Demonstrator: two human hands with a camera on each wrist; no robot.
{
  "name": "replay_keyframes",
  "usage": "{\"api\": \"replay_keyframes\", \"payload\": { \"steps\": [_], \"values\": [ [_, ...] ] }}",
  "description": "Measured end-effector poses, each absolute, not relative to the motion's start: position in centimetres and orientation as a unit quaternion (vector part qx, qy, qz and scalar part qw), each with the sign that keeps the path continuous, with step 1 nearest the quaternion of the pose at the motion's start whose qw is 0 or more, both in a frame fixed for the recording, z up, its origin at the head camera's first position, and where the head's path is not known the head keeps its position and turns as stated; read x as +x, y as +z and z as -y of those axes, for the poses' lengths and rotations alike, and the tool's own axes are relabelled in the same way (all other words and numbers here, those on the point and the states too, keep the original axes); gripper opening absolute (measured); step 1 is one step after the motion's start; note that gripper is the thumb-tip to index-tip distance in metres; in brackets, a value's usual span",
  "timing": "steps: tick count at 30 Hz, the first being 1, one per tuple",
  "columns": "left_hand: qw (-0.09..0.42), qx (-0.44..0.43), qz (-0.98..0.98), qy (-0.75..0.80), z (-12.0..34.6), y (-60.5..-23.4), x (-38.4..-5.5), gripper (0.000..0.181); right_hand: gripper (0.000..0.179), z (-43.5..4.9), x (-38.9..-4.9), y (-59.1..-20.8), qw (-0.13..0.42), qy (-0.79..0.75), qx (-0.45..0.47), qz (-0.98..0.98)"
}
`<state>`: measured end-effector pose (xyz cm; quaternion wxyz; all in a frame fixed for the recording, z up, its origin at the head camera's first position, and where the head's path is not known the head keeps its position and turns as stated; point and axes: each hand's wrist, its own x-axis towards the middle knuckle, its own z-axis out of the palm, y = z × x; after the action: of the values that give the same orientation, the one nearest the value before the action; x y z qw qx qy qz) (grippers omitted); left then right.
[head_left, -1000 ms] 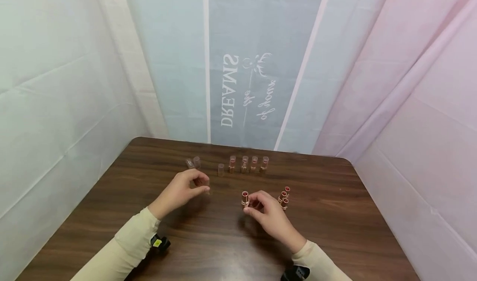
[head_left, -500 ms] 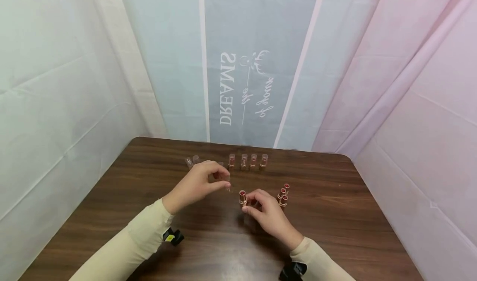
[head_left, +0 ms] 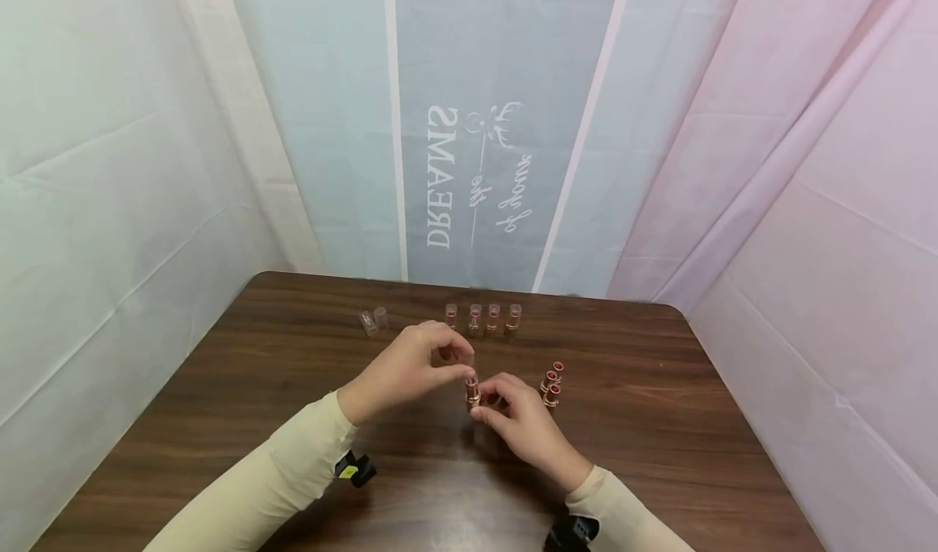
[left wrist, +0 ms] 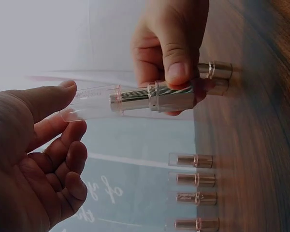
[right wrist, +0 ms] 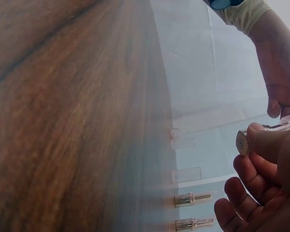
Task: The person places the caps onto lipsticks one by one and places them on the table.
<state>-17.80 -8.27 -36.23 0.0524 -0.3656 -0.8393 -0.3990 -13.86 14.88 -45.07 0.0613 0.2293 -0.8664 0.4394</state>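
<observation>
The head view is bright, with soft glare on the table [head_left: 458,515]; wrist views dimmer.

The tube [left wrist: 171,100] looks metallic, glossy — the cap [left wrist: 89,103], plastic.

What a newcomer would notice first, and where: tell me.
Probably the white DREAMS lettering running up the backdrop beyond the table. Next, above it, the left grip holds a clear cap over the tip of a gold tube in the right grip. Four capped tubes line the table's far side.
</observation>
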Motion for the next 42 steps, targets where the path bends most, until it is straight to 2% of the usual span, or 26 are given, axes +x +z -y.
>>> {"api": "replay_keyframes", "payload": {
  "steps": [30, 42],
  "values": [
    [0.017, -0.38, 0.848, -0.369, 7.0, -36.6, -17.3, 0.014, 0.019, -14.7, -13.6, -44.7, 0.11, 0.474, 0.266, 0.832],
    [0.016, -0.402, 0.837, -0.37, 6.9, -37.1, -16.5, 0.016, 0.023, -14.3, -13.4, -44.9, 0.152, 0.429, 0.297, 0.84]
  ]
}}
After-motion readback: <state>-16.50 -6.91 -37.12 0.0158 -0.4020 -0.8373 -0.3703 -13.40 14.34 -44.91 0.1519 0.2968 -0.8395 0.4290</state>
